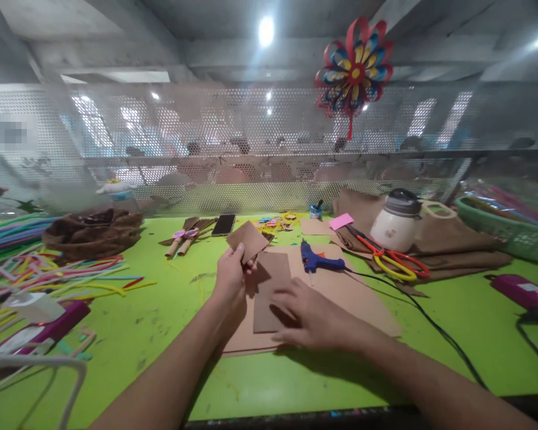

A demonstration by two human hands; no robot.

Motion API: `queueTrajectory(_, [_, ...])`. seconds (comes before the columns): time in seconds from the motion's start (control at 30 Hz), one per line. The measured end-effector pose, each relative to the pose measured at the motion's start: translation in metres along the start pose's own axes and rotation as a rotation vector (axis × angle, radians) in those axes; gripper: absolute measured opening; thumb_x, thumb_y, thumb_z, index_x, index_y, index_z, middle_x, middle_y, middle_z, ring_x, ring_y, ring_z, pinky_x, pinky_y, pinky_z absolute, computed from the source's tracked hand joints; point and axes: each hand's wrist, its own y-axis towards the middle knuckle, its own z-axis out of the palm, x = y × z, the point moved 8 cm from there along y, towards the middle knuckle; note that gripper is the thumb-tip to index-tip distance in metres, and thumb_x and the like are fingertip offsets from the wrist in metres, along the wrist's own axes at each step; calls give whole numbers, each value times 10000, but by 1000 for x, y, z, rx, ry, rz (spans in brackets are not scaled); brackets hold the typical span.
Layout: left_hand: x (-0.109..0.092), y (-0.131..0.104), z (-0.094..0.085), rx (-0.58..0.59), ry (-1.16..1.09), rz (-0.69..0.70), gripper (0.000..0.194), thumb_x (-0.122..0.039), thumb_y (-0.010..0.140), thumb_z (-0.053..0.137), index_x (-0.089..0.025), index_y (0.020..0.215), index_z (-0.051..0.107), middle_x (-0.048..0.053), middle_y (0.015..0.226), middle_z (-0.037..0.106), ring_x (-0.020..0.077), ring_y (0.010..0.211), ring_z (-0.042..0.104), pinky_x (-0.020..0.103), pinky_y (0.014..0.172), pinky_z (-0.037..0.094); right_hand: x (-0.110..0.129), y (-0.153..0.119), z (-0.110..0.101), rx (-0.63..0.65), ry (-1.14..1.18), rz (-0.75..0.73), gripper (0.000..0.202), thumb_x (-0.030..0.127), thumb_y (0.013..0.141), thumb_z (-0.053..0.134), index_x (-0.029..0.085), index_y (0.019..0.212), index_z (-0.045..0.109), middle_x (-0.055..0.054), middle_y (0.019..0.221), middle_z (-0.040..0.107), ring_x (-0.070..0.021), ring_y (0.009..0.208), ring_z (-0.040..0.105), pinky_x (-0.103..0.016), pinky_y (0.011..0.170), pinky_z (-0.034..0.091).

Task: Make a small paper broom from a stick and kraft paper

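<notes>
Between the thumb and fingers of my left hand (233,272) is a small brown square (247,240), raised above the work sheets. My right hand (311,313) is slightly blurred, its fingers apart and curved over the right edge of a darker brown rectangle (269,298). That rectangle lies on a larger light brown sheet (363,307). A blue glue gun (320,260) rests on the sheet just beyond my right hand, its black cord running off to the right.
Scissors (397,263), a white jug (397,224) and folded brown material (452,239) stand back right. Colourful strips (72,280) and a brown fabric bundle (92,233) lie left. A phone (224,224) sits behind my left hand. Purple power strips (524,294) flank the green table (152,334).
</notes>
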Motion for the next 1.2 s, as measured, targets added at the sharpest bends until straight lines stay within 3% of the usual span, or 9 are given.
queueTrajectory(0.13, [2, 0, -2, -8, -5, -14, 126, -254, 803, 558, -151, 761, 501, -39, 486, 531, 66, 375, 482, 138, 358, 328, 17, -4, 31, 183, -503, -175, 157, 226, 827, 531, 119, 865, 639, -103, 834, 643, -217, 797, 520, -330, 705, 413])
queueTrajectory(0.27, [8, -3, 3, 35, -5, -39, 76, -213, 807, 541, -142, 783, 529, -36, 478, 531, 74, 386, 498, 134, 361, 348, 24, -9, 46, 306, -682, -371, 161, 64, 756, 499, 132, 746, 645, -82, 711, 636, -184, 632, 481, -327, 608, 348])
queueTrajectory(0.5, [3, 1, 0, -3, -57, -43, 82, -221, 788, 571, -161, 791, 516, -31, 500, 554, 86, 399, 521, 141, 364, 390, 12, -8, 31, 112, -629, -177, 76, 127, 687, 547, 129, 742, 600, -89, 712, 625, -187, 624, 485, -305, 546, 317])
queueTrajectory(0.6, [1, 2, -3, -26, -87, -26, 86, -214, 779, 575, -159, 785, 509, -30, 504, 551, 89, 405, 524, 146, 370, 402, 7, -17, -14, -154, -522, -88, 140, 108, 779, 454, 157, 734, 577, -64, 678, 597, -172, 623, 493, -288, 548, 318])
queueTrajectory(0.73, [1, -3, 0, -12, -72, -44, 82, -213, 792, 551, -152, 752, 513, -27, 493, 543, 80, 405, 510, 136, 377, 394, -19, -29, -125, -618, -480, 178, 242, 248, 880, 420, 196, 676, 540, -25, 600, 538, -147, 563, 441, -284, 560, 294])
queueTrajectory(0.83, [-1, -5, 3, 7, -43, -33, 85, -208, 799, 534, -151, 738, 520, -17, 468, 545, 79, 398, 497, 129, 375, 381, -61, -32, -199, -863, -438, 414, 299, 317, 814, 509, 207, 546, 435, 20, 503, 449, -130, 530, 360, -279, 553, 261])
queueTrajectory(0.9, [-3, -5, 3, 12, -31, -16, 94, -215, 797, 532, -151, 730, 517, -12, 457, 548, 79, 385, 484, 129, 369, 372, -99, -32, -222, -902, -310, 569, 315, 321, 776, 537, 210, 512, 404, 31, 451, 423, -133, 528, 381, -269, 543, 268])
queueTrajectory(1.0, [-1, -2, 1, 28, -18, -12, 83, -225, 787, 539, -154, 751, 518, -12, 461, 554, 84, 387, 489, 135, 371, 371, -146, -34, -216, -855, -209, 688, 259, 258, 769, 534, 204, 534, 439, 31, 423, 436, -139, 507, 427, -260, 521, 297])
queueTrajectory(1.2, [11, -4, 4, 88, 36, -56, 146, -275, 749, 581, -144, 733, 517, -8, 469, 548, 78, 382, 463, 144, 368, 351, -212, -66, -139, -562, 128, 1023, 154, 256, 873, 531, 120, 913, 590, -36, 797, 623, -144, 660, 587, -288, 595, 481])
